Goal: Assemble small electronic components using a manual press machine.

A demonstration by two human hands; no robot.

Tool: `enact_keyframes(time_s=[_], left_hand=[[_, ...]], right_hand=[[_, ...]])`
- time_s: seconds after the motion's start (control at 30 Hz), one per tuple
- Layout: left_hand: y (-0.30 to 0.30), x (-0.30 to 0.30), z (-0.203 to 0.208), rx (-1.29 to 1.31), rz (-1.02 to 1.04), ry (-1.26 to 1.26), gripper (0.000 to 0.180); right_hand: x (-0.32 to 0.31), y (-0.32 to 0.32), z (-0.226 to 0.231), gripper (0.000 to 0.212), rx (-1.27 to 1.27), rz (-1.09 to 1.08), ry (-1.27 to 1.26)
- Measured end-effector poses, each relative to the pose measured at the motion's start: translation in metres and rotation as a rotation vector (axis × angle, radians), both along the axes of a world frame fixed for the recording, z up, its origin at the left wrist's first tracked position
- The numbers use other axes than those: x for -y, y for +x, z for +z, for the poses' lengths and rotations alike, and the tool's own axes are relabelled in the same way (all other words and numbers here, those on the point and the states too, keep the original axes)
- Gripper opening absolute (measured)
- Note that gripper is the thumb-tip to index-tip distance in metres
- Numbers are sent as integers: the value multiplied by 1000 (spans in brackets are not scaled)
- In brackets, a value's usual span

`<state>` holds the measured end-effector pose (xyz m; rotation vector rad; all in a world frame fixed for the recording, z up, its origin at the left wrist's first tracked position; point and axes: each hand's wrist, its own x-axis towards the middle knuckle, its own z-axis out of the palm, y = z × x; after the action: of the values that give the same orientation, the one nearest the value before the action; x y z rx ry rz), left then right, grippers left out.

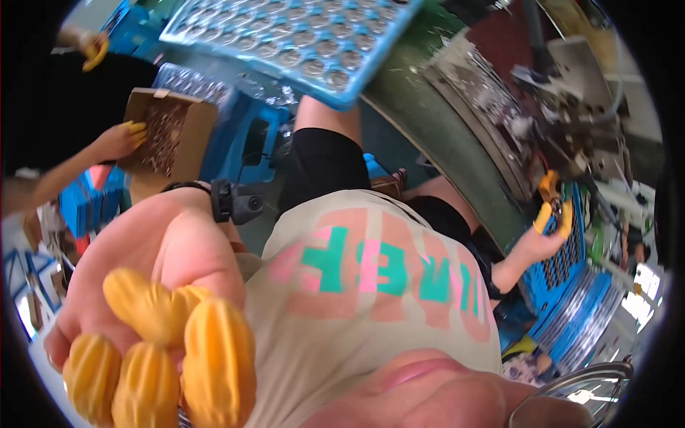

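My left hand (153,285) fills the lower left, very close to the lens. Its palm faces the camera and its fingers are bent, with yellow ribbed finger covers on several of them; the visible palm is bare and the fingers stand apart. A black band with a small round device (239,202) sits on that wrist. Farther off on the right, my right hand (546,235), also in yellow finger covers, is closed around orange-handled pliers (549,185). Beside it stand a blue perforated tray (571,246) and the machine (556,132). The pliers' jaws are hard to make out.
A blue tray of round clear cups (314,43) lies ahead, above my knees. On the left, a co-worker's hand (118,141) reaches into a cardboard box (196,139) of small copper-coloured pieces. A green worktable edge (442,139) runs diagonally on the right. Plastic-wrapped blue trays (581,314) are stacked lower right.
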<state>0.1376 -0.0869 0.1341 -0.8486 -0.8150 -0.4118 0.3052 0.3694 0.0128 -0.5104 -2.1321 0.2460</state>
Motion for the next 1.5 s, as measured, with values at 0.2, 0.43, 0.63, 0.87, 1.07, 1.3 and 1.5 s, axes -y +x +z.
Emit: enact_keyframes(time_s=[0.2,0.43,0.63,0.87,1.07,1.3,1.5], left_hand=[[1,-27,-8,142,25,-24,53],[-8,-62,-24,281,-80,-78,61],[-3,-79,-35,892,-73,-436,22],[-20,-79,-80,1310,6,-432,26],[-21,-96,-83,1368,-56,-511,31],[-28,-105,-90,1366,-16,-672,29],[-37,-108,-100,1371,1,-717,26]], right_hand=[[4,17,4,42,-21,36,-38],[9,20,-9,41,-33,11,-162],[25,1,3,48,-32,117,-198],[17,15,1,48,-31,81,-193],[16,22,2,47,-58,104,-252],[-8,63,14,46,-42,84,-303],[-22,110,20,44,2,-83,-281]])
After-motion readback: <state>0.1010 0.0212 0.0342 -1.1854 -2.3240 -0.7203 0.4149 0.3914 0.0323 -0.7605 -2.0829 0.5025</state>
